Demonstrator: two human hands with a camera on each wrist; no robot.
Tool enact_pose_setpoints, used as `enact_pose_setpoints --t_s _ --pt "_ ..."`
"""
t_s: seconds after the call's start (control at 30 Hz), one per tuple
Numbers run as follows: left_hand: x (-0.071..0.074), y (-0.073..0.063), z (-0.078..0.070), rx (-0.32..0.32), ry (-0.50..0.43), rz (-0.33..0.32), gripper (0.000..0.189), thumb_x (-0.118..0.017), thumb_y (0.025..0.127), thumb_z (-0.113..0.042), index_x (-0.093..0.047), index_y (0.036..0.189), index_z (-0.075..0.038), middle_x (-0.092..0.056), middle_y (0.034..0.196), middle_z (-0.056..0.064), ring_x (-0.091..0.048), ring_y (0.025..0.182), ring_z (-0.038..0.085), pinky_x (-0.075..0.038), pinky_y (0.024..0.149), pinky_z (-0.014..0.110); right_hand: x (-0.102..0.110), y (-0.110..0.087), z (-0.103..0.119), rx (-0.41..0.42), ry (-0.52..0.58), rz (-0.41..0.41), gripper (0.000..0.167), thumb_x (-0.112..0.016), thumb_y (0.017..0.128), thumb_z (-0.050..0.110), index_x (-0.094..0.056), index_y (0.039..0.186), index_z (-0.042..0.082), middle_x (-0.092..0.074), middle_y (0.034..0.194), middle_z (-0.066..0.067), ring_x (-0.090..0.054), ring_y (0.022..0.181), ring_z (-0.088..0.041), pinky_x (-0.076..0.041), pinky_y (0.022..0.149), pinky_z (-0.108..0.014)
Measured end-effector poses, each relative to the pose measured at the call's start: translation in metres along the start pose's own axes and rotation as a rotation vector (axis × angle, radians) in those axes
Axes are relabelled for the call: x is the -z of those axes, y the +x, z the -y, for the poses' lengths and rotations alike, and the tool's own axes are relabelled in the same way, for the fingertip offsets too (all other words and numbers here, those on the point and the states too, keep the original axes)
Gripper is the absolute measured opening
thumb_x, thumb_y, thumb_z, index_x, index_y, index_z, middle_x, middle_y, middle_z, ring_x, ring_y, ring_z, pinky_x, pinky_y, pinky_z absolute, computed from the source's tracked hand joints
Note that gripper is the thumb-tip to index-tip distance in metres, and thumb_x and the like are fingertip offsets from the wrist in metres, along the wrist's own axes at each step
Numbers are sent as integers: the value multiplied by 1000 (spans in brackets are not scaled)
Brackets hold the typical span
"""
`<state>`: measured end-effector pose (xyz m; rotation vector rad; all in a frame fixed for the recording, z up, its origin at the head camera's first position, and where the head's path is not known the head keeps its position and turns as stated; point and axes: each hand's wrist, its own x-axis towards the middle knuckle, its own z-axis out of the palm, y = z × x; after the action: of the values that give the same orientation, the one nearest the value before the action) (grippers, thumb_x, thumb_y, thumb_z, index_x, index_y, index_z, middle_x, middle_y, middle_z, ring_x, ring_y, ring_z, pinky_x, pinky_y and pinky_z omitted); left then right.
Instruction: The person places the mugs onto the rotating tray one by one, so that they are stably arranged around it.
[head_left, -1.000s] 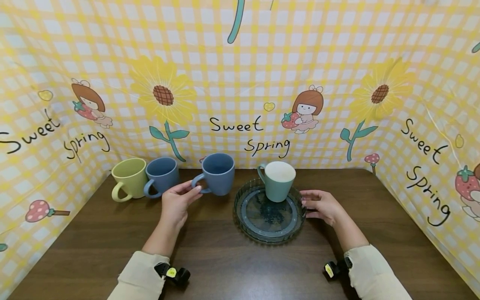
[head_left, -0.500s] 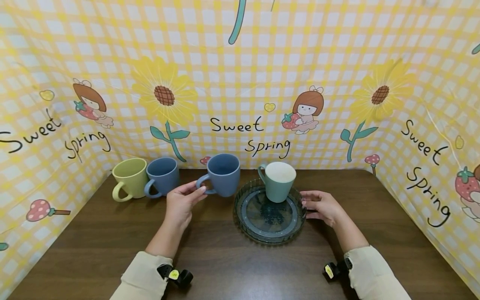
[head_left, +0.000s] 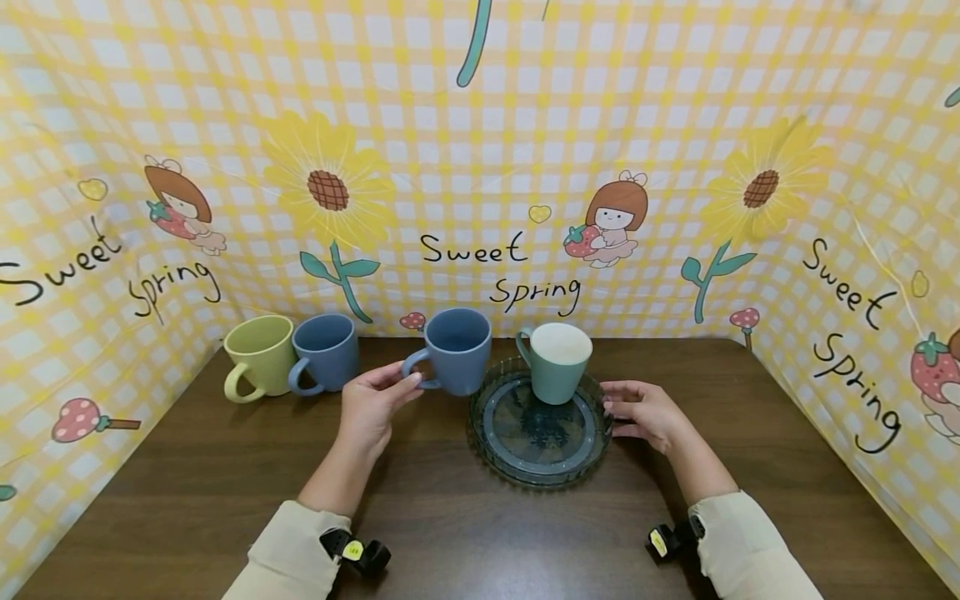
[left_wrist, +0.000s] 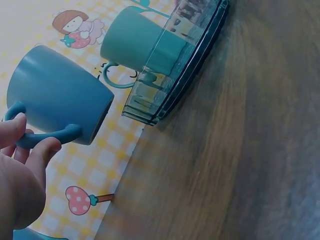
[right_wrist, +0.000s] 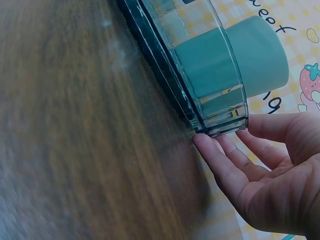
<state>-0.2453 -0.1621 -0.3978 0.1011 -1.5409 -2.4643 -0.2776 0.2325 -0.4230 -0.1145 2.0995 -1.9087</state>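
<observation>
Mug of blue colour (head_left: 461, 354) is hanging in the air above the table (head_left: 450, 533), near the left rim of a round glass tray (head_left: 525, 425), and the left hand (head_left: 371, 412) is grasping it: thumb and fingers are pinching its handle (left_wrist: 65, 133). The right hand (head_left: 645, 414) is not clenching; its fingers are only touching the outer wall of the tray at the right side, between rim and base. Inside this tray, toward the far edge, a green cup (head_left: 557, 371) is standing upright, and its handle is pointing to the left. Farther left, a second blue mug (head_left: 330, 354) and a yellow-green mug (head_left: 261, 358) are standing upright on the table, just beside each other. Behind them, a checked cloth (head_left: 480, 150) with printed sunflowers is hanging.
</observation>
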Motion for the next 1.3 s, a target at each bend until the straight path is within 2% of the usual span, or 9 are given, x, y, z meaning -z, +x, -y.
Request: enact_pose_setpoints --t_s 0.27,0.63,0.77,0.87,0.93,1.17,1.3 --pt "-7 -1 0 6 17 22 25 -74 79 14 -77 80 -11 -71 80 9 -70 70 16 -60 70 35 -1 -1 1 12 1 12 49 -57 96 2 -39 140 -12 -53 129 -22 -59 96 -16 -58 76 -37" --pt "-20 -3 2 54 20 12 23 -69 81 17 -76 84 -5 -70 78 6 -70 69 16 -60 71 34 -1 1 -2 16 4 1 49 -57 96 1 -39 139 -12 -56 125 -19 -59 95 -16 -58 74 -36" --pt "-25 -5 3 74 33 0 19 -69 81 16 -74 95 5 -69 77 5 -70 69 16 -60 71 34 0 1 -3 10 7 -7 49 -57 95 0 -40 139 -12 -57 123 -18 -59 96 -17 -59 74 -36" --pt "-29 -7 4 84 46 0 27 -70 81 16 -66 107 15 -69 76 5 -70 69 16 -60 71 35 1 1 -3 9 5 -3 49 -57 95 0 -40 139 -12 -57 124 -17 -59 97 -17 -59 74 -36" --pt "-32 -7 6 86 48 -1 30 -70 81 16 -63 110 18 -69 76 5 -70 69 16 -60 71 35 0 0 -2 5 9 -7 48 -58 95 1 -41 139 -11 -57 124 -17 -59 96 -17 -59 74 -36" --pt "-37 -10 14 88 67 -7 17 -71 78 17 -73 90 5 -68 75 6 -68 67 16 -60 69 34 -1 0 -1 4 4 -1 50 -58 96 1 -39 140 -11 -53 129 -22 -60 95 -15 -58 74 -36" --pt "-39 -11 20 90 97 -6 19 -73 77 17 -71 95 10 -67 76 8 -69 67 16 -60 69 33 -1 -1 -1 2 5 -7 49 -57 96 1 -39 140 -11 -52 130 -24 -60 95 -15 -58 74 -35"
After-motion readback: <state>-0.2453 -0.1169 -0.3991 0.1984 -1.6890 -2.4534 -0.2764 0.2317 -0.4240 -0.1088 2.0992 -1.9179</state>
